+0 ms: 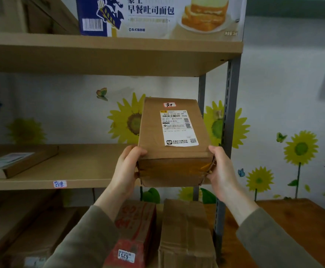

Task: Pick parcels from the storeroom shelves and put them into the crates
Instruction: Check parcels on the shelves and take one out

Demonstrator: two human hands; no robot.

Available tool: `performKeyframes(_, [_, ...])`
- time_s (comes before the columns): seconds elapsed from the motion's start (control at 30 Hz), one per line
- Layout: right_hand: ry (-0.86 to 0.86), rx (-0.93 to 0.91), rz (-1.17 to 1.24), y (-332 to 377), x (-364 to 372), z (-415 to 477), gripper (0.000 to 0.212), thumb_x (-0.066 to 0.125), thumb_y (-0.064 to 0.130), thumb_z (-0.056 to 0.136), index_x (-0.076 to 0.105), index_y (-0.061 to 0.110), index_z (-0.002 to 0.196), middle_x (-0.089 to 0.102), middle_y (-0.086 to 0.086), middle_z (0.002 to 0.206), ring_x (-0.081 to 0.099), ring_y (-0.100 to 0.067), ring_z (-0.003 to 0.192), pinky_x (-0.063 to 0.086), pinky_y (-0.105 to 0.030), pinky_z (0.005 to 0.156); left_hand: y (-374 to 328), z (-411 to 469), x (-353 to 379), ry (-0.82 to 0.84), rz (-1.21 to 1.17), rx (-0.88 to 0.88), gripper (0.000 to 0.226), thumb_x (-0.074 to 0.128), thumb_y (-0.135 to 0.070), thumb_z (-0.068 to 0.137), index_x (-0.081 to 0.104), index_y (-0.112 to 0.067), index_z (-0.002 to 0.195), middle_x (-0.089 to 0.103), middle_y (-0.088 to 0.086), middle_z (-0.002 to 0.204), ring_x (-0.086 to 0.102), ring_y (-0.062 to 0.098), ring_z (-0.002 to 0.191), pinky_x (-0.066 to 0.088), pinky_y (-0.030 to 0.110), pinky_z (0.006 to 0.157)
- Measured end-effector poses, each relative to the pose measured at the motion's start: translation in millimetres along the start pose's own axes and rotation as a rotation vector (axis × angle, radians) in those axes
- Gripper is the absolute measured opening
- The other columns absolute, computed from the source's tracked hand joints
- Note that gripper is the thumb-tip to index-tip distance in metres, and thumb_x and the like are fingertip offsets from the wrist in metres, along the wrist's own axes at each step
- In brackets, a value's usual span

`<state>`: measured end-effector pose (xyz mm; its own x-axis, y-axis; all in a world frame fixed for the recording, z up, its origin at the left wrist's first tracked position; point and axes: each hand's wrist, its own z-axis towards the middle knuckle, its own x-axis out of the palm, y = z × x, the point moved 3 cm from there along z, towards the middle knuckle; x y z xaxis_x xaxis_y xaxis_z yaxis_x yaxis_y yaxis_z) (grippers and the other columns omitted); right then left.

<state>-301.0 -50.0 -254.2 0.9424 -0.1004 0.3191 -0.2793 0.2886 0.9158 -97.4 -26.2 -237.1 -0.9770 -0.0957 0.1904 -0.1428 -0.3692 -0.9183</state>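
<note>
A brown cardboard parcel (173,140) with a white shipping label and a small red-edged name sticker is held up at the right end of the middle shelf (76,167). My left hand (126,171) grips its left near corner, thumb on top. My right hand (221,171) grips its right near corner the same way. The parcel's near end juts past the shelf's front edge. No crate is in view.
A flat parcel (16,161) lies at the left of the middle shelf. Below stand a red-printed box (136,229) and a taped brown box (184,235). A large bread carton (157,16) sits on the top shelf. Grey uprights (229,132) frame the right side; a wooden table (293,219) stands right.
</note>
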Motion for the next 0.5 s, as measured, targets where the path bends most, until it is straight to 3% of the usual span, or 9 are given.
performKeyframes(0.13, [0.018,-0.02,0.022,2.0,1.4,-2.0,0.02,0.045,0.031,0.092,0.06,0.022,0.1,0.063,-0.008,0.109,0.057,-0.023,0.103,0.045,-0.042,0.093,-0.9,-3.2,-1.1,0.017,0.005,-0.009,0.022,0.051,-0.031,0.065,0.053,-0.017,0.082,0.046,-0.001,0.077,0.044,0.015,0.072,0.036,0.031,0.062])
performKeyframes(0.33, [0.008,-0.015,-0.006,-1.1,0.6,-0.3,0.023,0.045,0.035,0.091,0.06,0.023,0.104,0.063,-0.009,0.114,0.056,-0.025,0.11,0.041,-0.05,0.101,0.9,-2.9,-0.7,0.013,0.005,-0.005,0.023,0.05,-0.033,0.065,0.053,-0.018,0.083,0.047,-0.001,0.078,0.044,0.014,0.073,0.037,0.029,0.062])
performKeyframes(0.5, [0.03,-0.01,0.002,1.8,0.5,1.2,0.02,0.044,0.037,0.093,0.06,0.026,0.098,0.063,-0.005,0.104,0.058,-0.021,0.099,0.047,-0.039,0.085,2.4,3.2,0.3,-0.008,0.004,-0.018,0.012,0.055,-0.03,0.076,0.053,-0.019,0.082,0.047,-0.001,0.079,0.044,0.015,0.073,0.037,0.03,0.063])
